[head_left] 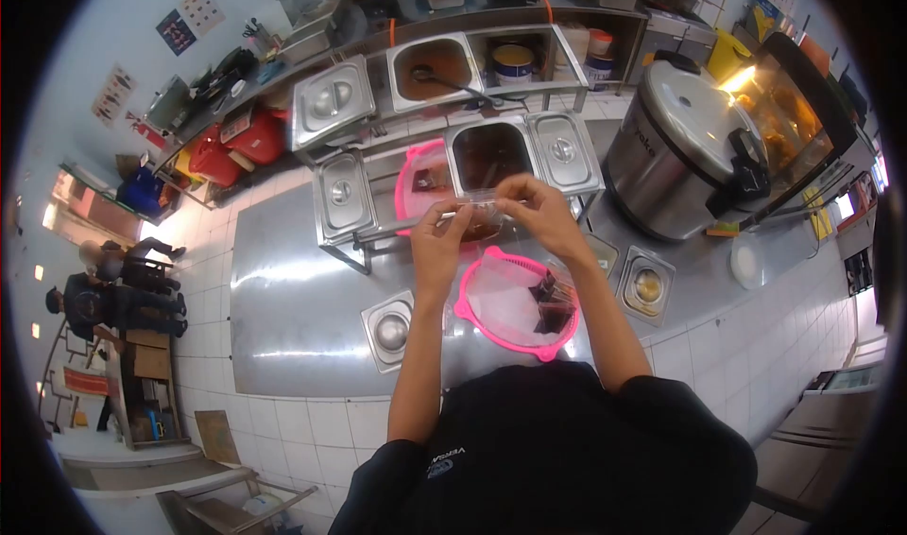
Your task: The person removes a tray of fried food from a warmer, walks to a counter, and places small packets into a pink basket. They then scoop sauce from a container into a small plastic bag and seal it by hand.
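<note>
Both hands are raised in front of a steel pan of dark sauce [491, 155]. Between them hangs a small clear plastic bag [483, 221] with reddish-brown contents. My left hand [442, 231] pinches the bag's upper left side, fingers closed. My right hand [537, 209] has its fingers pressed together at the bag's upper right edge. Below the hands, a pink basket [471, 316] with a white lining holds several small bags of dark sauce [555, 316] on its right side. Another pink basket [408, 190] stands behind my left hand, with a dark packet inside.
A large steel cooker [661, 147] stands at the right, beside a lit glass cabinet [789, 124]. Lidded steel pans [345, 192] flank the sauce pan. A small steel pan [648, 286] lies right of my right forearm. Two people [113, 299] are at the far left.
</note>
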{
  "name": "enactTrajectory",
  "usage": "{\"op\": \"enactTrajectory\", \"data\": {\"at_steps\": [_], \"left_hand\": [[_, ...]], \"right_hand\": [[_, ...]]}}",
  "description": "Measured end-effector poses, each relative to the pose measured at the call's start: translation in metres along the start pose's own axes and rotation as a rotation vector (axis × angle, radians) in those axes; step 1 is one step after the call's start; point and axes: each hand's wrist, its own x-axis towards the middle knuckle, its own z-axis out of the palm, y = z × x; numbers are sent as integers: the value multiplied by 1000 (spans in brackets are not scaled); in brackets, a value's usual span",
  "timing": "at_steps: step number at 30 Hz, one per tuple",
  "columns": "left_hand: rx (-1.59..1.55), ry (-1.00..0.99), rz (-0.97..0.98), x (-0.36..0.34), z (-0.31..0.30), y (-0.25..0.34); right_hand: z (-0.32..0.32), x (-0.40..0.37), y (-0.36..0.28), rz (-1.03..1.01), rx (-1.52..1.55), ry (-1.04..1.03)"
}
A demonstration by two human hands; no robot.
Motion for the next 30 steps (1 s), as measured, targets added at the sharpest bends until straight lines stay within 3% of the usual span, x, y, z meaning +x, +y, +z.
{"op": "enactTrajectory", "data": {"at_steps": [2, 5, 9, 15, 21, 23, 26, 30], "left_hand": [[29, 23, -2, -14, -1, -14], [65, 43, -59, -32, -4, -34], [48, 41, -21, -42, -9, -64], [39, -9, -92, -58, -6, -70], [180, -101, -77, -71, -14, -81], [224, -153, -49, -77, -22, -93], [292, -209, -191, -90, -31, -88], [475, -242, -132, -109, -45, -106]], "right_hand": [[2, -27, 18, 132, 11, 41], [10, -49, 29, 161, 190, 103], [13, -62, 40, 128, 168, 72], [19, -74, 43, 121, -33, 94], [15, -90, 40, 182, -303, -48], [14, -97, 53, 156, -311, -72], [14, -114, 67, 93, -372, -123], [18, -141, 84, 75, -483, -183]]}}
